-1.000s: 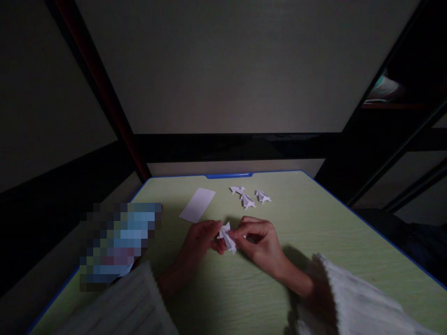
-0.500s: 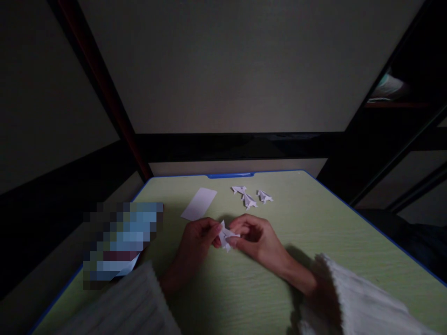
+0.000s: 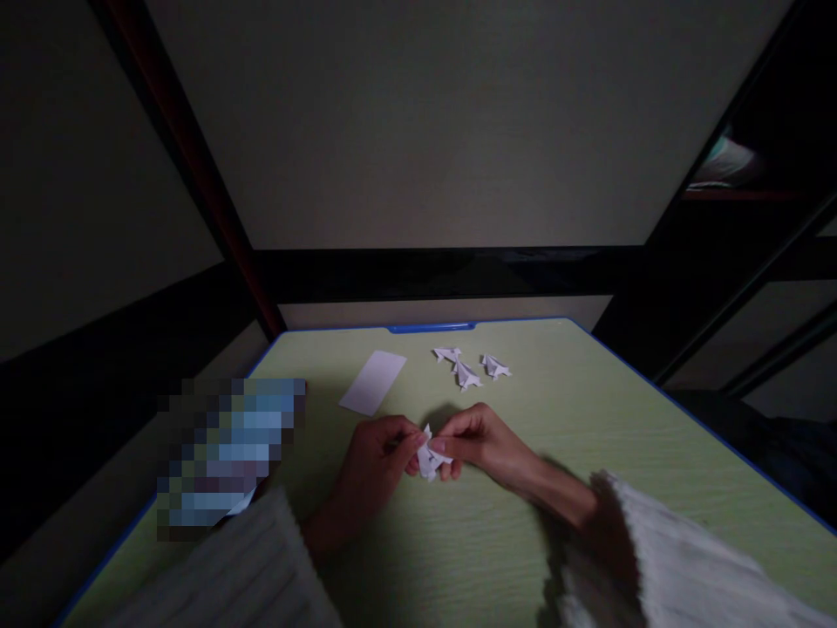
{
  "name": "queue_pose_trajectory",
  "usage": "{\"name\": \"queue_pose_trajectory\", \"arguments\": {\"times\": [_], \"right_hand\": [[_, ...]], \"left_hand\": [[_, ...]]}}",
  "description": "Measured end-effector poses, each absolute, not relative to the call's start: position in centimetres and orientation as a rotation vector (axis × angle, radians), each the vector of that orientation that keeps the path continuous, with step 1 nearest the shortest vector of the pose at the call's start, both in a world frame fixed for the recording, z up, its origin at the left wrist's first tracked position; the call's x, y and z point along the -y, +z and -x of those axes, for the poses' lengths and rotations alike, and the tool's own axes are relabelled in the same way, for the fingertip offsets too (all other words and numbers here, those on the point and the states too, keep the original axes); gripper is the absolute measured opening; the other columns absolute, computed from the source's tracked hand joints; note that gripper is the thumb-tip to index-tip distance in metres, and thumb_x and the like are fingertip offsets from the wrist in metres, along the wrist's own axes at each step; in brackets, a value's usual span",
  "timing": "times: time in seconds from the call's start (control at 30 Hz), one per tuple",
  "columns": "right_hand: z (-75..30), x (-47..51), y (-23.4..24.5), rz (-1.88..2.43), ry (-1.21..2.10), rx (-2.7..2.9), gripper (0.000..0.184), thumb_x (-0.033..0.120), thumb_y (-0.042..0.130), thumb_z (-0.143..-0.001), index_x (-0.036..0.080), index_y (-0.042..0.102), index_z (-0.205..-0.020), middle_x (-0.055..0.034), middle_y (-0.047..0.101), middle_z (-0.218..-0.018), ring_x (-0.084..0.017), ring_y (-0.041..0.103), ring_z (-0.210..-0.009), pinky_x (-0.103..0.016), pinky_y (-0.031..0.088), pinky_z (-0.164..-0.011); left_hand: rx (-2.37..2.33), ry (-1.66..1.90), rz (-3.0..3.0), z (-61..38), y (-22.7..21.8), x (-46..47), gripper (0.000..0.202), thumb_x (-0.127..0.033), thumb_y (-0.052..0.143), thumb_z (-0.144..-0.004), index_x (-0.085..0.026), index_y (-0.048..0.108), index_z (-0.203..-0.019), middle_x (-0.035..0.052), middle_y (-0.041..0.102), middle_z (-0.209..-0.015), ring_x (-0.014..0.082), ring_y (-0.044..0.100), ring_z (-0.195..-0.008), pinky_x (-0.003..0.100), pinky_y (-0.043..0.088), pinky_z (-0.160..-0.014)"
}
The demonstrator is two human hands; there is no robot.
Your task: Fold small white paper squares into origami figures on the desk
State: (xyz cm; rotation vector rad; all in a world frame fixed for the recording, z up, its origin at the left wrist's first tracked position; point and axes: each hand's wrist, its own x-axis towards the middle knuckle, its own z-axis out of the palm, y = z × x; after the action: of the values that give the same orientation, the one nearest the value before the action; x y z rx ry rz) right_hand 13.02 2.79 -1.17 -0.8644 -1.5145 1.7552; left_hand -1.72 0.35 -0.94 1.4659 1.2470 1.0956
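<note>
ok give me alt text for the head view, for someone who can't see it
A person's left hand and right hand pinch a small folded white paper piece over a pale green table. Beyond the hands lie a flat white sheet and, to its right, three folded paper figures; a pixelated object sits at left.

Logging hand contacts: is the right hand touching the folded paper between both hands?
Touching: in the head view, the right hand pinches the folded paper, its fingers overlapping it.

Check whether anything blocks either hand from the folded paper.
Nothing visible does: the left hand and right hand both pinch the folded paper directly. The flat sheet and the three other folded pieces lie beyond the hands, out of the way.
</note>
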Motion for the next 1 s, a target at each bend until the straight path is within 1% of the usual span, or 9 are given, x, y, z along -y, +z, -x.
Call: {"name": "queue_pose_trajectory", "arguments": {"times": [0.2, 0.4, 0.53, 0.63, 0.73, 0.87, 1.0], "right_hand": [[-12.62, -2.37, -1.03, 0.944, 1.705, 1.498, 0.024, 0.031, 0.068, -0.054, 0.009, 0.059, -0.053, 0.0013, 0.057, -0.043, -0.005, 0.049, -0.037, -0.017, 0.040, -0.040], [-12.45, -1.91, -1.40, 0.986, 1.577, 1.552, 0.028, 0.037, 0.061, -0.063, 0.011, 0.054, -0.055, 0.0042, 0.051, -0.043, -0.004, 0.045, -0.036, -0.016, 0.036, -0.039], [-12.41, -1.95, -1.43, 0.960, 1.560, 1.566, 0.031, 0.040, 0.056, -0.067, 0.012, 0.052, -0.055, 0.0035, 0.052, -0.044, -0.005, 0.046, -0.037, -0.017, 0.035, -0.039], [-12.47, -2.24, -1.38, 0.891, 1.654, 1.547, 0.028, 0.038, 0.060, -0.063, 0.011, 0.055, -0.059, 0.0026, 0.055, -0.047, -0.005, 0.049, -0.041, -0.017, 0.039, -0.043], [-12.55, -2.44, -1.32, 0.861, 1.732, 1.505, 0.024, 0.031, 0.067, -0.056, 0.010, 0.058, -0.063, 0.0015, 0.058, -0.051, -0.005, 0.052, -0.045, -0.017, 0.041, -0.047], [-12.51, -2.44, -1.28, 0.904, 1.725, 1.440, 0.021, 0.023, 0.072, -0.049, 0.009, 0.059, -0.059, 0.0018, 0.059, -0.049, -0.005, 0.052, -0.042, -0.016, 0.040, -0.044], [-12.31, -2.31, -1.23, 0.941, 1.708, 1.396, 0.023, 0.024, 0.072, -0.047, 0.009, 0.058, -0.056, 0.0023, 0.058, -0.045, -0.005, 0.050, -0.038, -0.017, 0.041, -0.042]], "left_hand": [[-1.235, 1.110, -1.448, 1.68, -0.98, -0.33, 0.019, -0.022, 0.053, -0.063, -0.014, 0.052, -0.046, -0.0043, 0.049, -0.039, 0.0072, 0.045, -0.039, 0.017, 0.035, -0.042], [-1.200, 1.053, -1.387, 1.69, -1.34, -0.75, 0.018, -0.024, 0.053, -0.064, -0.014, 0.053, -0.049, -0.0034, 0.052, -0.042, 0.0077, 0.047, -0.040, 0.018, 0.037, -0.043], [-1.219, 1.073, -1.360, 1.66, -1.43, -0.96, 0.017, -0.024, 0.054, -0.063, -0.014, 0.052, -0.049, -0.0046, 0.050, -0.040, 0.0072, 0.045, -0.039, 0.018, 0.036, -0.041], [-1.275, 1.131, -1.362, 1.72, -1.34, -0.95, 0.017, -0.022, 0.054, -0.062, -0.014, 0.051, -0.047, -0.0055, 0.048, -0.038, 0.0068, 0.044, -0.038, 0.017, 0.035, -0.041], [-1.287, 1.171, -1.364, 1.82, -1.36, -0.94, 0.017, -0.022, 0.055, -0.062, -0.015, 0.050, -0.047, -0.0059, 0.048, -0.038, 0.0066, 0.044, -0.038, 0.017, 0.035, -0.041], [-1.223, 1.135, -1.381, 1.92, -1.64, -1.05, 0.017, -0.024, 0.055, -0.063, -0.014, 0.052, -0.049, -0.0050, 0.050, -0.040, 0.0068, 0.045, -0.039, 0.017, 0.035, -0.042], [-1.179, 1.064, -1.352, 1.94, -1.80, -1.22, 0.015, -0.025, 0.058, -0.061, -0.013, 0.054, -0.052, -0.0030, 0.054, -0.044, 0.0075, 0.047, -0.041, 0.018, 0.036, -0.043]]}}
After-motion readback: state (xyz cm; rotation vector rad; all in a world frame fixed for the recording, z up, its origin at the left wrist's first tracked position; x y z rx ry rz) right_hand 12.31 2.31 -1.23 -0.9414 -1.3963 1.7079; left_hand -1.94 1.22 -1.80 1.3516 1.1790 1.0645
